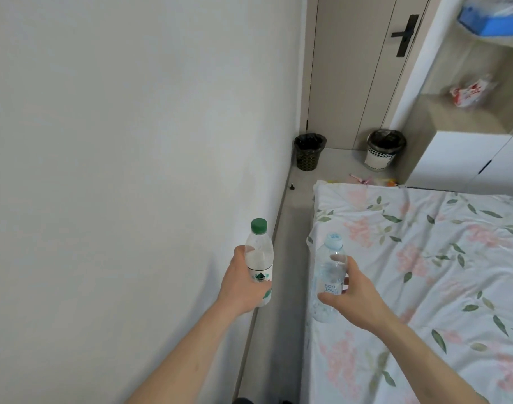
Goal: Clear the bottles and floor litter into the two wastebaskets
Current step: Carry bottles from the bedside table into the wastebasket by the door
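The grey floor [334, 161] carries a dark wastebasket [309, 151] far left, a white wastebasket [383, 150] right, with small litter [363, 179] nearer the bed [424, 272].

Both arms out, both hands full

Bare forearms reach forward side by side. The left hand [245, 282] wraps a green-capped bottle [259, 258] upright; the right hand [355, 298] curls its fingers [341, 260] round a blue-capped bottle [329, 275], also upright.

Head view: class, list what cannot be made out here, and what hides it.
- Floor litter: too small, partly hidden by the bed.
- Wastebaskets' contents, dark and white: black liners, too far.
- Left hand fingers: behind green-capped bottle.
- Blue-capped bottle label: partly covered by right hand.
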Demonstrator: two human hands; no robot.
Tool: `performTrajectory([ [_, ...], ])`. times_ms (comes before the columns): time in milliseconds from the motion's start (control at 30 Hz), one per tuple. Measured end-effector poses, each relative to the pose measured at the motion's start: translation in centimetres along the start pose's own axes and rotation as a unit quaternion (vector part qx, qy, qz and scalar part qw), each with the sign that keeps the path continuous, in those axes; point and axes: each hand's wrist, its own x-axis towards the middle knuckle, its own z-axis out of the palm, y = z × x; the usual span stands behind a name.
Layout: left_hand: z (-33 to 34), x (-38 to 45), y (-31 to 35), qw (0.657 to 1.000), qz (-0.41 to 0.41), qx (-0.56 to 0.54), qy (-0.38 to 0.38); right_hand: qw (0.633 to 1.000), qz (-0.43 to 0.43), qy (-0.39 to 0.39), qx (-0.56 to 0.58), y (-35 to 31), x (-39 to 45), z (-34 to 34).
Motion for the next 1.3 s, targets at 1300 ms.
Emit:
performTrajectory([
  [1300, 8.8, 63.0, 26.2, 0.998, 0.000, -0.047, -0.043, 0.998, 0.008, 0.047, 0.040, -8.9, 59.4, -22.7],
])
